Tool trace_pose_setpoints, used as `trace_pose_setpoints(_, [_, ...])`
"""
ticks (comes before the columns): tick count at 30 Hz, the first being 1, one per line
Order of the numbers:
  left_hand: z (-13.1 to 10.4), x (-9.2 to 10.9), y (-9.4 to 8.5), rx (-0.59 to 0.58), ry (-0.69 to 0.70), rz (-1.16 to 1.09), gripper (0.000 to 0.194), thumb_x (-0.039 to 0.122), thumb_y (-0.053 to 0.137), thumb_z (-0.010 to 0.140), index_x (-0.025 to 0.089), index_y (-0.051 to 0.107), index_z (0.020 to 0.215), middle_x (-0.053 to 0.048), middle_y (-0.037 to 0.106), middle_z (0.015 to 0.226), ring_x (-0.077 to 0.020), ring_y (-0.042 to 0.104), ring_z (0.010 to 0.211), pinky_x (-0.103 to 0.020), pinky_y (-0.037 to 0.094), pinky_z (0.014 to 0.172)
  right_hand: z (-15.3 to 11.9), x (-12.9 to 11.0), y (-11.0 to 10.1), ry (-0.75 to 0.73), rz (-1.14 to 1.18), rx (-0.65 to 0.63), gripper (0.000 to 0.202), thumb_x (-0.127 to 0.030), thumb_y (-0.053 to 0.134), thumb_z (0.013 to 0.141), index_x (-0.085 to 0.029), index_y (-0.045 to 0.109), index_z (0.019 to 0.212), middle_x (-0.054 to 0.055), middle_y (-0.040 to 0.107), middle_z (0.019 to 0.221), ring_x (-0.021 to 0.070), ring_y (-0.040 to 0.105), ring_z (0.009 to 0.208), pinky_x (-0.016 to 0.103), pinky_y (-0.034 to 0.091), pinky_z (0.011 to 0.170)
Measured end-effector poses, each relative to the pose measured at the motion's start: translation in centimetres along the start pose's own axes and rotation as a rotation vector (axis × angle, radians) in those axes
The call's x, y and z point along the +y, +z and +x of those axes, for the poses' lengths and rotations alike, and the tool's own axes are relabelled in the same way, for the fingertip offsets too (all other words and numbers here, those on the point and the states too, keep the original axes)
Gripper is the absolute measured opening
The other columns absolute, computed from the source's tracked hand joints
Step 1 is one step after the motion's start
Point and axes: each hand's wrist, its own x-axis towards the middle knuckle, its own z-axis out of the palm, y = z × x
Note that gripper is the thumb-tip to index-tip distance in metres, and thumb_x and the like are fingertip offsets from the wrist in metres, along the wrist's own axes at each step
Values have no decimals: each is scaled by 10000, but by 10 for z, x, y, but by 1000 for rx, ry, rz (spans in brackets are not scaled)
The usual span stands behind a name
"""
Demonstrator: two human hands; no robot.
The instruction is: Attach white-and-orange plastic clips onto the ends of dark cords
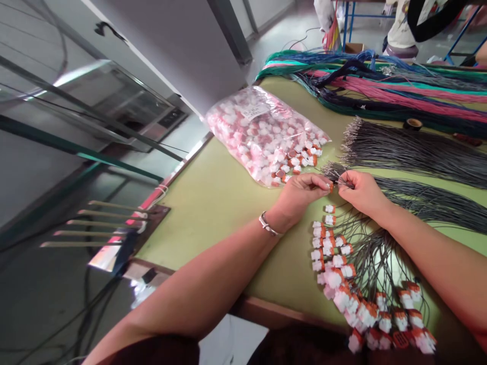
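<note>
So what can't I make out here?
All in the head view:
The small connector: partly covered by the left hand.
What lies inside the right hand: hidden by its own curled fingers.
The bag label: print too small and blurred to read.
The upper bundle of dark wires: far ends cut off by the right edge.

Two hands (300, 195) (359, 190), one connector bag (258, 132)
</note>
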Motion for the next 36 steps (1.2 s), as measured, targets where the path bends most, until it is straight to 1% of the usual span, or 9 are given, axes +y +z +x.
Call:
trace_pose_setpoints(8, [0,-1,-2,14,-45,-84,145,211,811,607,168,678,646,-29,706,821,-133,633,796,-305,497,813,2,3,-1,18,38,-22,88,-274,514,587,-191,484,591,-57,415,500,75,304,488,226,243,473])
trace_pose_setpoints(19, [0,4,10,-25,19,33,149,256,804,624,168,684,614,-39,703,779,-143,644,769,-319,526,815,1,10,1,-35,-57,-11,99,-281,533,625,-185,513,630,-36,493,549,99,377,540,238,310,521])
trace_pose_setpoints(25, [-2,0,9,-36,14,75,93,230,769,642,170,698,642,-40,705,737,-142,648,722,-285,535,741,2,8,-5,-52,-52,-25,96,-275,563,626,-183,542,633,-34,507,548,104,393,533,244,311,522])
trace_pose_setpoints(27, [-9,5,11,-151,18,186,70,223,745,667,165,708,657,-56,706,735,-149,647,694,-274,535,693,2,7,-8,-48,47,-24,130,-311,568,666,-187,541,638,-35,502,538,105,407,520,243,317,513])
trace_pose_setpoints(30, [-21,20,17,-519,96,338,60,183,683,728,176,736,703,-83,722,789,-166,659,724,-272,538,695,2,7,-10,-50,162,7,238,-397,593,729,-184,552,629,-21,519,540,108,449,524,246,349,524])
trace_pose_setpoints(32, [-25,32,16,-685,203,419,118,169,664,751,209,758,810,-81,732,827,-176,663,762,-281,539,733,2,7,-10,-19,204,11,275,-436,616,731,-176,588,648,-12,533,545,104,451,509,245,346,504])
trace_pose_setpoints(34, [-25,43,6,-582,308,571,178,183,653,767,232,752,907,-76,731,866,-186,659,790,-295,535,759,3,8,-9,34,263,0,282,-448,621,719,-167,632,730,-11,546,552,96,429,476,239,311,456])
trace_pose_setpoints(35, [-23,47,-3,-444,342,684,185,192,633,782,228,745,925,-80,725,894,-193,654,811,-307,531,771,3,8,-8,56,295,-5,291,-442,623,707,-164,645,791,-12,556,559,93,419,461,237,292,438])
trace_pose_setpoints(36, [-20,50,-12,-233,352,831,180,187,586,807,214,739,897,-86,712,902,-200,644,827,-323,522,782,3,8,-8,69,325,-7,308,-428,625,692,-163,646,848,-13,567,567,91,413,452,234,281,429])
